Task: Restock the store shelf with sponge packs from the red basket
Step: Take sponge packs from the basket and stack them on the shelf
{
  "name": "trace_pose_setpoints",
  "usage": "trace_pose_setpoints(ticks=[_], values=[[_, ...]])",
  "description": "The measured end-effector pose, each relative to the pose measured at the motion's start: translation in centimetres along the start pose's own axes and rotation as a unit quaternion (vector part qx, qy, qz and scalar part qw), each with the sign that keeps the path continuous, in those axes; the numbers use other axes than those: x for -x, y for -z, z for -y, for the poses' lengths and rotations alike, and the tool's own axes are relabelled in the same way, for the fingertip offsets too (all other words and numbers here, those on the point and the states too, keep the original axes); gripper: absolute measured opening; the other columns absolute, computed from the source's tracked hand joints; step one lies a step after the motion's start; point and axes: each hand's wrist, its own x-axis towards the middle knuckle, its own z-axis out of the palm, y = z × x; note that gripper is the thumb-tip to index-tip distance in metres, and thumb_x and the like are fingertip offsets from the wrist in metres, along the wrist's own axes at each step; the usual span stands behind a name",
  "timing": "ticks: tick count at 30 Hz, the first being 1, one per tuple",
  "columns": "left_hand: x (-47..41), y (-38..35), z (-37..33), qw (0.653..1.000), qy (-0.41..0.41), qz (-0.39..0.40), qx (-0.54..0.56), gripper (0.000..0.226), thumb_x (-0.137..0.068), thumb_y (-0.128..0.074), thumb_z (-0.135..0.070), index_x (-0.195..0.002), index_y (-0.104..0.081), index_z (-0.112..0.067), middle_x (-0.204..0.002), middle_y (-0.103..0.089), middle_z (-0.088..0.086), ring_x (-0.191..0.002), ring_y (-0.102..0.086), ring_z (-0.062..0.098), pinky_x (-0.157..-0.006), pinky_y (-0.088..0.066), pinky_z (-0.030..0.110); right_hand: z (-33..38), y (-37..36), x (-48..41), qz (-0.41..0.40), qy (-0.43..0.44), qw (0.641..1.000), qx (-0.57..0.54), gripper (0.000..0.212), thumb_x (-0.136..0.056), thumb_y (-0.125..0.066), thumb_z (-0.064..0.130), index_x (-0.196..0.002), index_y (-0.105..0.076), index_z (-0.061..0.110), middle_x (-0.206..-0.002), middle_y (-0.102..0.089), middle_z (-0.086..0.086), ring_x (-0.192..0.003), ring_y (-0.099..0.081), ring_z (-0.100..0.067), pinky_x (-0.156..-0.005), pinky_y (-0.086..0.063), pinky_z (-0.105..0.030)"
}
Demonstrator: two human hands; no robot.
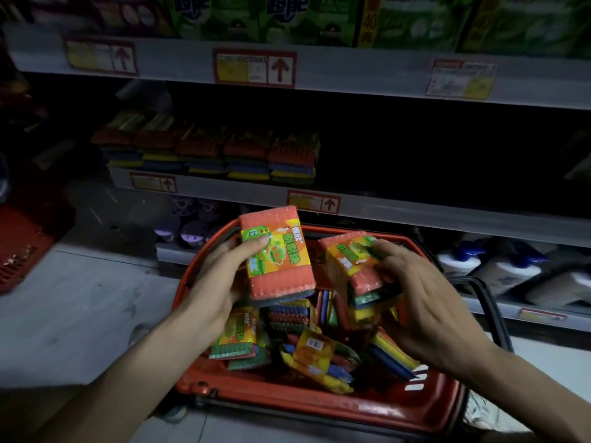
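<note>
Two hands work over the red basket [319, 399], which sits on the pale floor [80, 314] in front of the shelf [383, 209]. Far left of the basket, a second red crate [22, 247] shows at the frame edge. Up and left of the basket, a row of stacked packs [208, 155] already lies on the shelf, with dark empty-looking space to its right. The left hand [220, 276] reaches over the basket's left rim, its fingers [256, 243] closed around an orange sponge pack [276, 254], thumb across the label, holding it upright above the basket's far edge. Below that pack, loose packs [313, 346] lie jumbled inside the basket, some on edge, some flat. The right hand [422, 302] is over the basket's right half, fingers wrapped on a second pack [355, 260] that is tilted and lifted just above the heap. Right of the basket, white bottles with blue caps [499, 266] lie on the lowest shelf. High above the basket, green boxes [287, 17] fill the top shelf.
</note>
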Motion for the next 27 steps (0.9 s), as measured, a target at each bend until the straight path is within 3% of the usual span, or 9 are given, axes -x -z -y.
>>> trace_pose_setpoints(ticks=[3,5,7,10,14,17,20,24,27], values=[[0.4,-1.1,0.1,0.999,0.023,0.029,-0.012,0.049,-0.076,-0.081,-0.043,-0.122,-0.073,-0.028,-0.116,-0.078,0.001,-0.112,-0.073,0.024,-0.105,-0.051,0.054,0.1,1.3,0.2,-0.005,-0.022,1.000,0.000,0.087,-0.073,-0.081,0.031,-0.147,-0.041,0.008,-0.148,-0.052,-0.008,-0.138,-0.049,-0.024,-0.122,-0.027,-0.035],[0.6,-1.9,-0.1,0.998,0.033,0.048,-0.025,0.057,-0.069,-0.084,-0.047,-0.122,-0.073,-0.031,-0.118,-0.077,0.000,-0.114,-0.071,0.025,-0.106,-0.050,0.054,0.3,2.0,0.2,-0.011,-0.078,0.996,-0.041,0.083,-0.079,-0.076,0.040,-0.151,-0.039,0.018,-0.143,-0.050,0.002,-0.129,-0.050,-0.016,-0.114,-0.035,-0.025],[0.8,-2.8,-0.6,0.996,0.041,0.072,-0.036,0.044,-0.077,-0.080,-0.043,-0.119,-0.075,-0.030,-0.115,-0.078,0.000,-0.112,-0.073,0.024,-0.103,-0.053,0.048,0.4,2.7,-0.2,-0.023,-0.146,0.983,-0.112,0.076,-0.083,-0.076,0.051,-0.148,-0.043,0.026,-0.135,-0.050,0.012,-0.119,-0.054,-0.006,-0.101,-0.047,-0.021],[1.1,-4.3,-1.3,0.994,0.043,0.079,-0.059,0.028,-0.086,-0.074,-0.041,-0.111,-0.077,-0.029,-0.106,-0.081,0.000,-0.101,-0.076,0.021,-0.098,-0.054,0.041,0.2,3.6,-1.0,-0.060,-0.231,0.945,-0.222,0.081,-0.069,-0.078,0.063,-0.139,-0.053,0.030,-0.125,-0.057,0.015,-0.112,-0.060,-0.002,-0.092,-0.051,-0.019],[1.5,-5.8,-1.7,0.987,0.025,0.120,-0.100,0.039,-0.081,-0.078,-0.042,-0.117,-0.074,-0.029,-0.109,-0.080,0.002,-0.097,-0.077,0.022,-0.091,-0.057,0.037,0.1,4.0,-1.4,-0.099,-0.267,0.882,-0.376,0.071,-0.071,-0.082,0.054,-0.133,-0.055,0.035,-0.119,-0.066,0.021,-0.108,-0.066,-0.001,-0.084,-0.060,-0.021],[1.4,-6.2,-2.0,0.976,0.023,0.176,-0.127,0.049,-0.071,-0.084,-0.034,-0.119,-0.071,-0.033,-0.111,-0.079,0.000,-0.101,-0.076,0.019,-0.092,-0.056,0.035,0.2,4.3,-1.5,-0.119,-0.279,0.851,-0.429,0.066,-0.073,-0.077,0.060,-0.131,-0.056,0.036,-0.119,-0.065,0.022,-0.107,-0.069,-0.004,-0.076,-0.060,-0.020],[1.4,-6.0,-2.7,0.963,0.037,0.228,-0.141,0.064,-0.069,-0.083,-0.023,-0.129,-0.064,-0.033,-0.116,-0.078,0.001,-0.109,-0.074,0.021,-0.095,-0.056,0.034,0.4,4.5,-1.5,-0.136,-0.307,0.830,-0.446,0.067,-0.067,-0.073,0.065,-0.127,-0.057,0.040,-0.123,-0.063,0.020,-0.106,-0.070,-0.007,-0.075,-0.063,-0.029],[1.2,-5.3,-3.4,0.942,0.068,0.280,-0.172,0.076,-0.069,-0.082,-0.012,-0.134,-0.057,-0.043,-0.122,-0.076,0.003,-0.114,-0.072,0.023,-0.099,-0.057,0.040,0.1,5.1,-1.6,-0.102,-0.338,0.783,-0.512,0.060,-0.064,-0.073,0.064,-0.113,-0.061,0.032,-0.104,-0.073,-0.002,-0.087,-0.077,-0.028,-0.070,-0.064,-0.042],[0.6,-4.7,-3.9,0.933,0.063,0.285,-0.208,0.083,-0.068,-0.088,-0.014,-0.139,-0.055,-0.043,-0.126,-0.074,0.003,-0.120,-0.069,0.024,-0.111,-0.049,0.049,-0.5,6.4,-1.8,-0.059,-0.328,0.778,-0.532,0.046,-0.070,-0.077,0.053,-0.107,-0.065,0.028,-0.103,-0.074,-0.010,-0.086,-0.076,-0.037,-0.071,-0.063,-0.046]])
